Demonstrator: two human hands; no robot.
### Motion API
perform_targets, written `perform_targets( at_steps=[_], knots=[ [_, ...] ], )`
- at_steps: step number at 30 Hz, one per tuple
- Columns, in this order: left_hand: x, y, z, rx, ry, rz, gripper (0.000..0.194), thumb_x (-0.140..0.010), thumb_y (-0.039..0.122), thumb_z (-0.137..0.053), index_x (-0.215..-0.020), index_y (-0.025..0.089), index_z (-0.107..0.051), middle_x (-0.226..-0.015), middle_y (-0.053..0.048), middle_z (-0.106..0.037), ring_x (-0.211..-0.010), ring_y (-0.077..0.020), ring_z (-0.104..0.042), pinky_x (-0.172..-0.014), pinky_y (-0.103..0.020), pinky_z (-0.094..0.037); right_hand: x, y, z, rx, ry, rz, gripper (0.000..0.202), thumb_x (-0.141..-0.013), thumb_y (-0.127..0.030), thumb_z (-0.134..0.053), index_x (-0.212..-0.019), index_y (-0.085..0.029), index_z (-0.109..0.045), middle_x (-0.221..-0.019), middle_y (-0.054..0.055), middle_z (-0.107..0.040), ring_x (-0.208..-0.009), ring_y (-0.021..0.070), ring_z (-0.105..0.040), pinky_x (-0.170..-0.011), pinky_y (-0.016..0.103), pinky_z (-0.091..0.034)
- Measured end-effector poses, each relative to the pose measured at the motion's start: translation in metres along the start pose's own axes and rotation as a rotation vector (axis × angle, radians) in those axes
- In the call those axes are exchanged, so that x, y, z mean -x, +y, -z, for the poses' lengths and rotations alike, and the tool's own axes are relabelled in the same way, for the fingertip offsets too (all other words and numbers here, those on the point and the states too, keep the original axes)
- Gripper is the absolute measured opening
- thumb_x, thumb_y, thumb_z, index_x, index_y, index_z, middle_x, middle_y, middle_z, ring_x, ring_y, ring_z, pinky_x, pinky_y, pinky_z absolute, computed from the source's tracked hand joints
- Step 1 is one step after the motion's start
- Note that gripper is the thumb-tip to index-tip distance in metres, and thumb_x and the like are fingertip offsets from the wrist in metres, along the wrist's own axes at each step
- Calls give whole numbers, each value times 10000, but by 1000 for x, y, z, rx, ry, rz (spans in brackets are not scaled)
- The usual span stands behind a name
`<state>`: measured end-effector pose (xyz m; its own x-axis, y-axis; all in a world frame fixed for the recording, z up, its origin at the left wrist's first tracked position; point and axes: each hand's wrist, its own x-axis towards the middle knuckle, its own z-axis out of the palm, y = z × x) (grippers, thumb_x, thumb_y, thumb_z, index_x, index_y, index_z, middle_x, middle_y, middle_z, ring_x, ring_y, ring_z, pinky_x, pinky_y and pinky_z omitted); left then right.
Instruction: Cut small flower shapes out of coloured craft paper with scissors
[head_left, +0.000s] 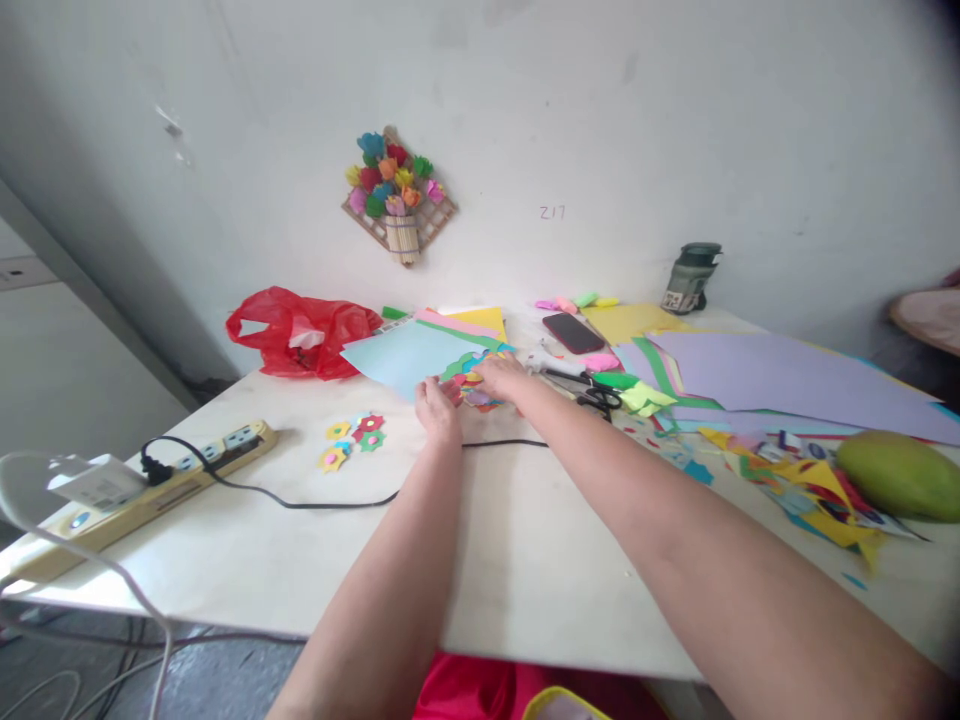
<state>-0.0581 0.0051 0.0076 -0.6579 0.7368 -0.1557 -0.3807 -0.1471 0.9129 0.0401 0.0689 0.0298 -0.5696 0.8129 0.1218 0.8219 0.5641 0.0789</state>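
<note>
Yellow power strip (229,447), at the table's left edge, with a white adapter (101,483) and a black plug (156,470) fitted; a black cord runs rightward from it across the tabletop (300,570). Red plastic bag (289,335), crumpled, near the wall. Small group of paper flowers (370,424), in red, green, yellow and blue, lying flat. Wall hanging (402,238) of coloured blooms on a lattice, above. Pale blue sheet (394,352), beyond the hands. Left hand (439,405), loosely cupped, thumb apart from fingers, at the near left side of a pile of coloured cut-outs (478,397), mid-table. Right hand (504,374), reaching over the pile's right side, fingertips down; whether they pinch a piece, cannot tell. Dark phone (573,333), lying flat. Black-handled scissors (604,398), right of the pile. Dark green bottle (691,277), slightly tilted in view. Purple sheet (750,372), large, over other papers. Paper scraps (821,485), heaped, beside a green fruit (900,474).
</note>
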Motion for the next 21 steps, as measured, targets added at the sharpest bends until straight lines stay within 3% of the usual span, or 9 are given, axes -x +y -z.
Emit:
perform_targets(
  at_steps=[5,11,21],
  knots=[
    [0,1,0,0,4,-6,201,-924,287,-322,-881,181,-486,-756,-57,-636,-580,-124,-626,-586,-237,-494,3,2,-1,76,82,84,239,-880,-322,-545,-937,-170,-721,-1098,134,-671,-1095,269,-540,-928,385,-340],
    [1,0,-1,-11,-18,-3,216,-934,302,-322,-899,176,-494,-744,-60,-650,-587,-133,-637,-546,-223,-475,5,2,-2,143,124,172,232,-865,-89,-499,-897,-127,-726,-1009,148,-696,-1049,252,-564,-901,363,-350],
    [0,-3,-1,-29,-68,-10,253,-941,338,-331,-953,165,-515,-798,-81,-689,-523,-125,-618,-506,-219,-464,-2,2,-6,168,88,133,257,-849,-84,-505,-985,-141,-715,-1018,133,-709,-989,229,-607,-863,334,-378]
  ],
)
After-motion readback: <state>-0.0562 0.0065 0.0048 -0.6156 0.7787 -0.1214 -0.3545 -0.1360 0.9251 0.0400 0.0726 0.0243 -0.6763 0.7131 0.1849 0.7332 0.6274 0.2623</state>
